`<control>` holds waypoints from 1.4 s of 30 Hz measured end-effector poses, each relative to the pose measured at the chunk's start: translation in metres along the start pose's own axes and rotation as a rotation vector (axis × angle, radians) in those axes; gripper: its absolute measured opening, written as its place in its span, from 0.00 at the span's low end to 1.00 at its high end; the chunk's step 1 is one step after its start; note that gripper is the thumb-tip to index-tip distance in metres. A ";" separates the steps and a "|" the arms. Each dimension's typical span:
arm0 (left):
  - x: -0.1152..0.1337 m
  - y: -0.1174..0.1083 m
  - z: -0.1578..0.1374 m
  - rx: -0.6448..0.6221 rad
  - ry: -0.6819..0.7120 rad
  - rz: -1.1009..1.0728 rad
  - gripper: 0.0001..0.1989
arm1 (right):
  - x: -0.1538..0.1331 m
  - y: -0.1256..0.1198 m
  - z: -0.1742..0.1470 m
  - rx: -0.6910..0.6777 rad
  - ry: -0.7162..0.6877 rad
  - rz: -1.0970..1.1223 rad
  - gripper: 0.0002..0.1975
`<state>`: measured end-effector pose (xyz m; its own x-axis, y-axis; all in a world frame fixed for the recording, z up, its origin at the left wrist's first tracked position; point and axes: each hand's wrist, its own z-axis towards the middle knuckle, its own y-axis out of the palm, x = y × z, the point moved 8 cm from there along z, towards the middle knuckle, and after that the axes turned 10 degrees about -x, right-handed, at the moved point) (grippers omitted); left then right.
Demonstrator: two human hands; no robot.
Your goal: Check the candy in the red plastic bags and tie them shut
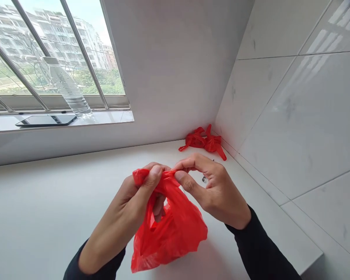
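A thin red plastic bag [181, 221] hangs from both hands above the white tabletop. My left hand [134, 206] is closed on its gathered handle, thumb on top, with a tuft of red plastic sticking out past the thumb. Some of the left fingers pass through the handle loop. At the same gathered strip, my right hand [210, 184] pinches the plastic between thumb and forefinger. What the bag contains, if anything, cannot be made out. Partly hidden behind the right hand is a small clear and dark object [204, 179] on the table.
Several crumpled red plastic bags [204, 140] lie in the table's back corner by the tiled wall [297, 116]. On the sill of the barred window stand a clear water bottle [68, 89] and a flat dark tablet or phone [46, 120]. The white table [61, 202] ends at front right.
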<state>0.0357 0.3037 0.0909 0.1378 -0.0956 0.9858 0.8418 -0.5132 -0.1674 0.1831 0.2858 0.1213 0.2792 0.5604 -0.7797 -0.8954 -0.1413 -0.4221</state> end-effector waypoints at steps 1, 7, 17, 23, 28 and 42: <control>-0.003 -0.003 0.001 0.011 -0.008 -0.054 0.16 | -0.001 -0.003 -0.001 0.039 -0.001 -0.007 0.03; -0.003 -0.015 0.002 0.046 0.023 -0.083 0.14 | -0.013 0.004 -0.004 -0.042 -0.095 -0.026 0.03; 0.012 -0.013 -0.005 -0.017 0.140 0.399 0.10 | 0.035 0.026 0.009 -0.326 0.147 0.152 0.39; 0.019 -0.023 -0.003 0.273 0.338 0.799 0.23 | 0.052 0.026 0.012 -0.273 0.230 0.316 0.23; 0.023 -0.022 -0.005 0.388 0.431 0.769 0.16 | 0.059 0.040 0.011 -0.384 0.250 0.489 0.20; 0.017 -0.028 -0.007 0.193 0.369 0.911 0.07 | 0.061 0.025 0.014 -0.250 0.241 0.415 0.14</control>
<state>0.0105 0.3102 0.1128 0.6295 -0.6586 0.4122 0.5704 0.0315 -0.8208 0.1728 0.3284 0.0698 0.0174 0.2168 -0.9761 -0.8460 -0.5171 -0.1300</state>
